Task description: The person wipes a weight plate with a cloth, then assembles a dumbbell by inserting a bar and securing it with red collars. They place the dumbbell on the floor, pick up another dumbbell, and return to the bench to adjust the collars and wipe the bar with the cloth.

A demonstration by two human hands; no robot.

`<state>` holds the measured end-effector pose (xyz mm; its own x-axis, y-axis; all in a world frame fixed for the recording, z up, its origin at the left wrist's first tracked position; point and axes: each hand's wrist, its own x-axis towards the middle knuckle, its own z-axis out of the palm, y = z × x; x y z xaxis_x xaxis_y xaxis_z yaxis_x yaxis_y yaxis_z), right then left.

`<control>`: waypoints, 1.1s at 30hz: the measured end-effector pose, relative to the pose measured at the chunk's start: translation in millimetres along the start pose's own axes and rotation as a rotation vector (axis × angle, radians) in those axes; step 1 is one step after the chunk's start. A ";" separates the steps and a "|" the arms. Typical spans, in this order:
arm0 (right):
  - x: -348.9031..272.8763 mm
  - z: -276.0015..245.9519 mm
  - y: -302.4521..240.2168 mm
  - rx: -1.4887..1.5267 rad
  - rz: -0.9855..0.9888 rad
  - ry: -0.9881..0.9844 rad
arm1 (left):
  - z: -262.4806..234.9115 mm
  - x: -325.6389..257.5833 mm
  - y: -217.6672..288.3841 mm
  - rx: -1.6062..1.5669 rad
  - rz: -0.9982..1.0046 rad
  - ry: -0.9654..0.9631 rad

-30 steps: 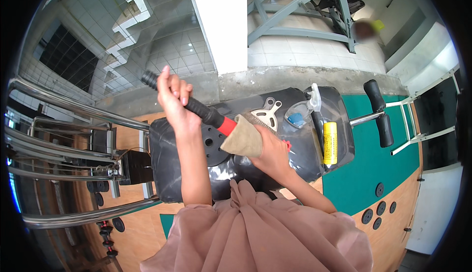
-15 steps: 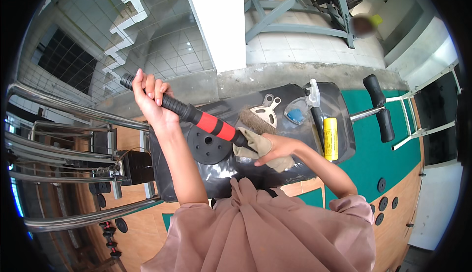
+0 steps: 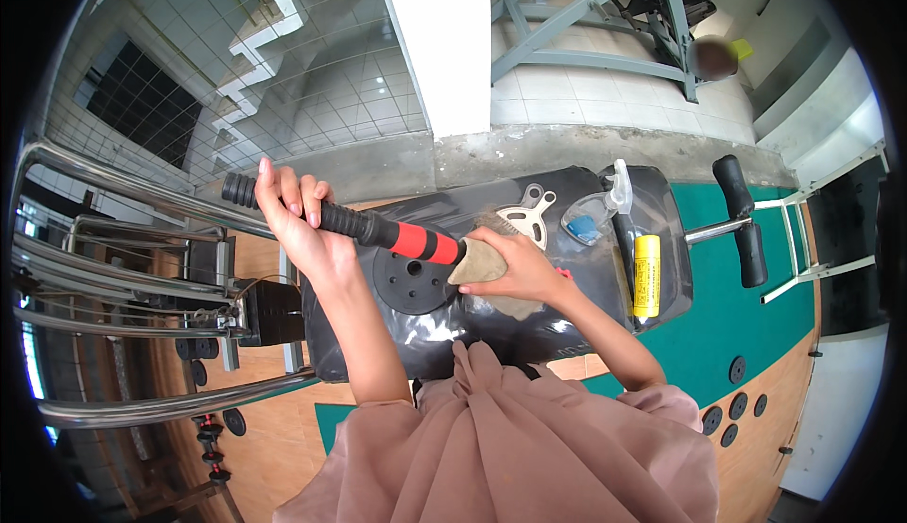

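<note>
My left hand (image 3: 305, 218) is closed around the ribbed black end of a dumbbell bar (image 3: 422, 240) with a red and black middle. The bar slants down from upper left to right, above a padded black bench. A beige cloth (image 3: 480, 262) is wrapped over its right end, and my right hand (image 3: 515, 266) grips the cloth there, hiding that tip. Below the bar lies a round black weight plate (image 3: 412, 280) with holes. Just beyond my right hand is a brush (image 3: 527, 218) with a white handle, its bristles partly covered by the hand.
On the black bench (image 3: 378, 339) stand a clear spray bottle (image 3: 588, 221) with blue liquid and a yellow can (image 3: 646, 275). Metal rails (image 3: 161, 413) of a machine rise at left. Several plates (image 3: 711, 419) lie on the floor at right. A foam roller support (image 3: 737, 221) juts out.
My right hand and the cloth have moved up and a little left, closing around the bar's right end. The bar lies flatter. The whole view has shifted slightly.
</note>
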<state>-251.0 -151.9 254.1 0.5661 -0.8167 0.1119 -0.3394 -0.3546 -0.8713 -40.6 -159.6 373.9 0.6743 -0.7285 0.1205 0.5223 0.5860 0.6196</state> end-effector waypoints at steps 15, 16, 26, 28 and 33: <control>-7.0 -16.3 4.8 0.930 0.510 -0.957 | -25.9 28.4 -6.4 -0.435 -0.285 -0.293; -13.0 -16.2 -5.5 0.696 0.312 -0.768 | -33.9 35.5 -3.5 -0.425 -0.277 -0.252; -49.3 7.5 -14.2 -0.274 0.105 0.171 | -21.2 31.9 20.1 -0.342 -0.146 -0.199; -48.9 0.5 -5.6 -0.034 0.098 -0.095 | -20.5 30.9 17.2 -0.357 -0.166 -0.254; -41.5 -21.0 45.3 1.044 0.393 -0.991 | -20.8 36.0 3.2 -0.814 -0.374 -0.598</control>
<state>-305.6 -143.7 220.0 0.9810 0.0052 -0.1940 -0.1529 0.6364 -0.7560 -3.8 -176.6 364.1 0.1504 -0.8367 0.5266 0.9817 0.1892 0.0201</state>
